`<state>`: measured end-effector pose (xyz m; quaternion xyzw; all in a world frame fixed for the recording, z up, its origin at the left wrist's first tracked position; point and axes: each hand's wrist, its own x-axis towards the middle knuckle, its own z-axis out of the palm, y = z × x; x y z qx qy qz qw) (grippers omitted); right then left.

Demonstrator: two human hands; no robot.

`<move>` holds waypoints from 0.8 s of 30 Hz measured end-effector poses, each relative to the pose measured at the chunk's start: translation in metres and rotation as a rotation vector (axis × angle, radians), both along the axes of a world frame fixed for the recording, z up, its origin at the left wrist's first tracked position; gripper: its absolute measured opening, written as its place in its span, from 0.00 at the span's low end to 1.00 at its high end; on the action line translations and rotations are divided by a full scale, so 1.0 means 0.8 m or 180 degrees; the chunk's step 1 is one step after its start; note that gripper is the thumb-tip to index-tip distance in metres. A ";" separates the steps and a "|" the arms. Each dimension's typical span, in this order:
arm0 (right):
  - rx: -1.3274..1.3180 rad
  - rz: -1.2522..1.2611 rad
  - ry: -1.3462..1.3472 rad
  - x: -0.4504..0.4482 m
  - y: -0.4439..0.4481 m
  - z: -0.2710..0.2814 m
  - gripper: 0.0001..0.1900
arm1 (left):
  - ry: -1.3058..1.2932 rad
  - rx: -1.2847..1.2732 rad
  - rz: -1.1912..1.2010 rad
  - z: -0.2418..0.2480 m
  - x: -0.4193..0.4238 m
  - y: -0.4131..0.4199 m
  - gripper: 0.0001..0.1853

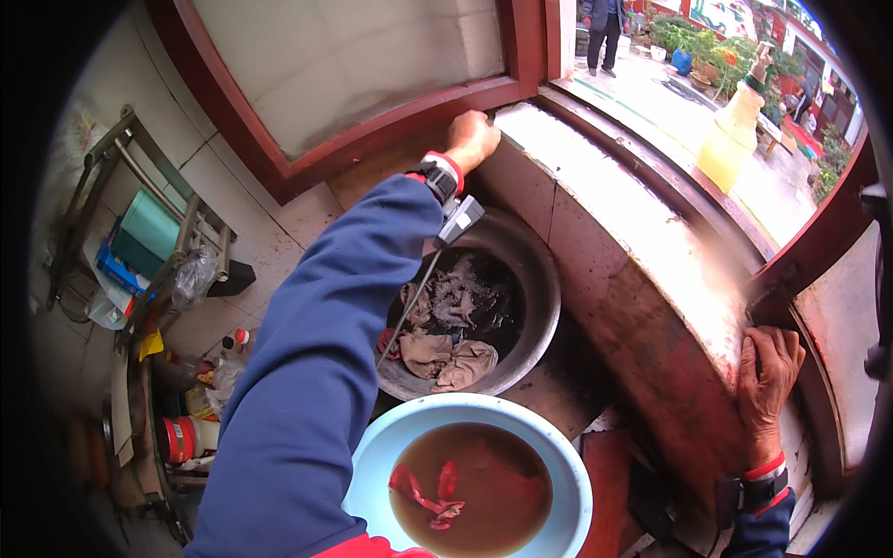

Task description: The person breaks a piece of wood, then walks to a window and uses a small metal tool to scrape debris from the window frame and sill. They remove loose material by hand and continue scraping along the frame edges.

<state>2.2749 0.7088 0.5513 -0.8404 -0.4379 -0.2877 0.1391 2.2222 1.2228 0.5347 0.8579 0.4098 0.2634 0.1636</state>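
Observation:
My left hand [474, 141] is a loose fist at the far end of a white-topped window ledge [600, 195], just below the dark red window frame [411, 115]. Its fingertips are hidden, so a hold cannot be made out. Bent fingers of my right hand [771, 390] press against the ledge's near end, beside the other red frame [816, 244]. Beneath my left forearm, a metal basin [543, 307] holds dark water and wet beige cloths [453, 359]. Closer to me, a light blue basin [575, 481] contains brownish water with a red cloth [443, 488].
On the left stands a metal-framed rack [129, 139] with a teal box [150, 227] and plastic bags. Bottles and a red-banded container [183, 439] are below it. A yellowish jug [731, 132] stands outside the window. A person [605, 31] is in the yard near potted plants.

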 end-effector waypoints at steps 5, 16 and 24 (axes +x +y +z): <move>-0.0012 -0.0041 0.0053 0.000 0.000 -0.001 0.05 | -0.0016 -0.0028 -0.0110 -0.005 0.003 0.007 0.23; -0.0014 -0.0002 -0.0058 -0.003 0.003 0.002 0.04 | -0.0668 0.0340 -0.1274 -0.027 -0.028 0.000 0.14; -0.0025 -0.0042 -0.0100 0.002 -0.004 -0.003 0.04 | -0.0928 -0.0644 -0.0923 -0.073 -0.207 -0.036 0.21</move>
